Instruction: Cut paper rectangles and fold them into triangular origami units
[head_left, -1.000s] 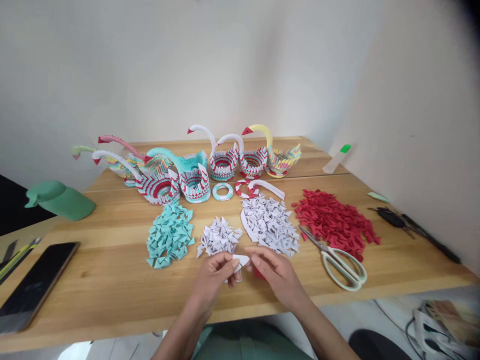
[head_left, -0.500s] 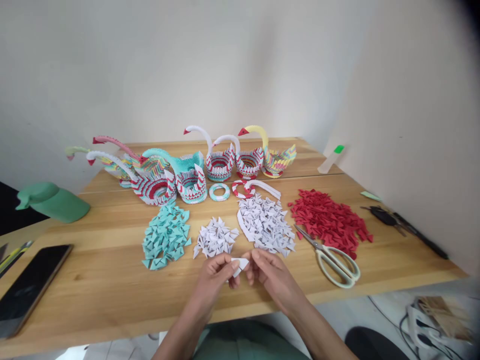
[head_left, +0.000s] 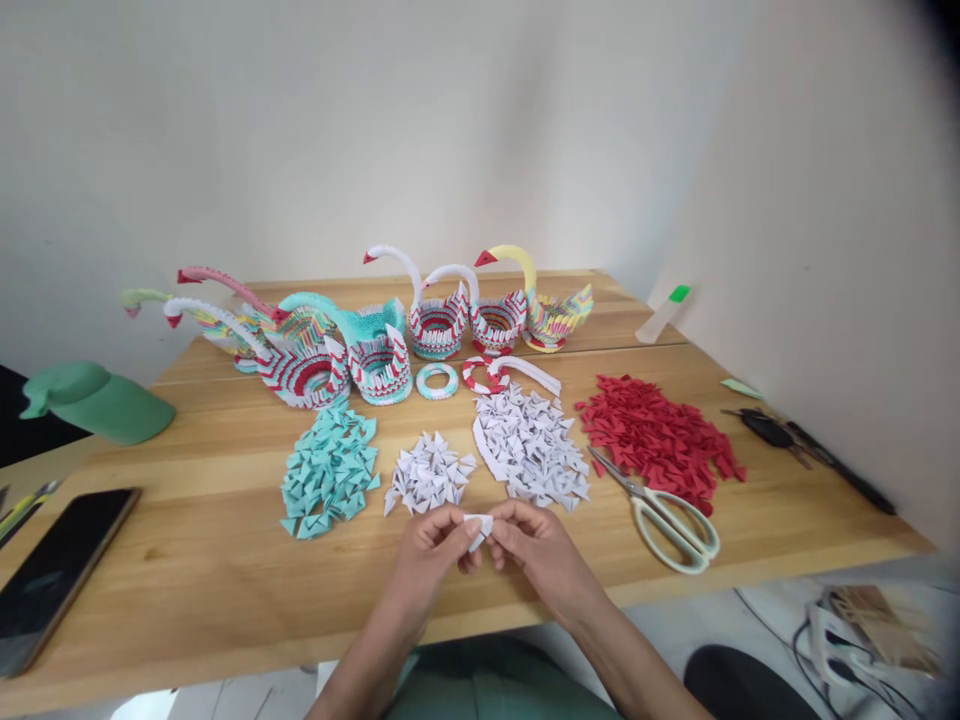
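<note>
A small white folded paper piece is pinched between my two hands near the table's front edge. My left hand grips its left side between thumb and fingers. From the right, my right hand pinches its other end. Just beyond them lie a small pile of white paper triangles and a larger white pile. Teal triangles form a pile to the left, and red triangles one to the right.
Paper swans stand in rows at the back, with a teal-and-white ring before them. Scissors lie front right, near keys. A phone and a green container are on the left.
My right hand has moved slightly left, and its thumb and fingers have closed on the right end of the white paper piece. The view has shifted slightly.
</note>
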